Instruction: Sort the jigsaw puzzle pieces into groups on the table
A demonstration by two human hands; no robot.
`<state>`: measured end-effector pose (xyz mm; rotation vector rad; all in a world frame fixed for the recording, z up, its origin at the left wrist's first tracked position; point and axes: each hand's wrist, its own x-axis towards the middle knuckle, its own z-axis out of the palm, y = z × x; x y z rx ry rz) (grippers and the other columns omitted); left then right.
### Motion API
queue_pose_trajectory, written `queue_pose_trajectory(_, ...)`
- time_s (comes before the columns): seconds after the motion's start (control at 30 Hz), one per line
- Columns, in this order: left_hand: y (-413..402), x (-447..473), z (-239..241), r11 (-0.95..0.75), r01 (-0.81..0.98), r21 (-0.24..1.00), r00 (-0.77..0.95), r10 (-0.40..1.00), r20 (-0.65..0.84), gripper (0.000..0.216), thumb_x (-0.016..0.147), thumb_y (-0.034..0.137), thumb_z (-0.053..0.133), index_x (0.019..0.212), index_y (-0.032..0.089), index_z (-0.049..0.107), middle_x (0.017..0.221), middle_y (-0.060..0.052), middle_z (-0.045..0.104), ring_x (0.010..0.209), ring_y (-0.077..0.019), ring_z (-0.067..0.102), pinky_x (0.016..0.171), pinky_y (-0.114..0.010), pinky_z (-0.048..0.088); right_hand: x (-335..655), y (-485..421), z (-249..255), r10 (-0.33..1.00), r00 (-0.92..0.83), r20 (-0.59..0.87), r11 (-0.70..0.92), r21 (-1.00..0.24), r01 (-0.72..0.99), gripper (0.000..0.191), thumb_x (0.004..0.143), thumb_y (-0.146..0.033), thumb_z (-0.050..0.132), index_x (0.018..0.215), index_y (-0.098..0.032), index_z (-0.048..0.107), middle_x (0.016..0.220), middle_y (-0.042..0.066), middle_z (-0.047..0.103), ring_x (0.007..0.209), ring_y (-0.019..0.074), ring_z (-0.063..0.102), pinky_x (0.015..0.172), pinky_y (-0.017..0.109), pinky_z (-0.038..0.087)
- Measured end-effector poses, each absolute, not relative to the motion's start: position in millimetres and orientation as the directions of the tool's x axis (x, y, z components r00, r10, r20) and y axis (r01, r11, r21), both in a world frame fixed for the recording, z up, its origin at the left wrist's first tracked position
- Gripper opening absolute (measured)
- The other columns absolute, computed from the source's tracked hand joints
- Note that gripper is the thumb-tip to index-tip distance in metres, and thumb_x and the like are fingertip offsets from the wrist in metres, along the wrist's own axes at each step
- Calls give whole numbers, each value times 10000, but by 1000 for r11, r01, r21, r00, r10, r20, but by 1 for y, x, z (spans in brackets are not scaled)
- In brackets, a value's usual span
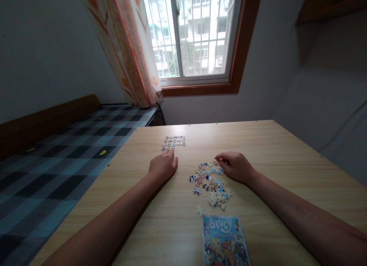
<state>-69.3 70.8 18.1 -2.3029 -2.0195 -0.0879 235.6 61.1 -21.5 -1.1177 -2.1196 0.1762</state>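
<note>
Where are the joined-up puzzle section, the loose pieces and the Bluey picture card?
joined-up puzzle section [173, 142], head view, its middle.
pile of loose puzzle pieces [210, 182], head view, centre of the pile.
Bluey picture card [225, 241], head view, middle of its printed face.

Plain pale walls [43, 48]. Window [197, 33] at back, brown wood frame, bars, daylight coming in. Apartment block [206, 13] outside. Orange patterned curtain [126, 48] at left of window. Light wood table [272, 151] in front. Bed [57, 170] at left, checked cover. Room rather dim.

The table [286, 151] is bare along its right and far sides. In the middle, loose pieces [210, 182], the joined patch [173, 142] and the card [225, 241] block passage.
</note>
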Motion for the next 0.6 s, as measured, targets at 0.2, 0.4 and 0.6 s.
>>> queue_pose_trajectory(0.2,68,-69,21,-150,988,-36,152,983,103,420,986,378,388,1310,192,580,1316,-123,655,1106,-251,647,866,-343,508,238,62,-23,778,-358,517,603,-453,657,167,909,-244,595,919,-203,757,747,34,730,635,157,628,655,286,454)
queue_pose_trajectory(0.4,70,-69,19,-166,985,-49,170,979,110,393,990,383,369,1216,180,619,1283,-131,672,1086,-266,657,838,-363,516,234,55,-7,779,-384,496,614,-478,628,174,916,-237,593,901,-194,761,684,15,696,596,131,587,619,268,418)
queue_pose_trajectory(0.6,71,-69,17,-177,984,-20,178,977,121,418,983,375,389,1293,179,589,1287,-134,665,1065,-266,663,836,-369,515,225,40,30,701,-669,248,674,-538,506,153,891,-220,630,933,-216,777,676,-14,683,557,93,550,571,228,392)
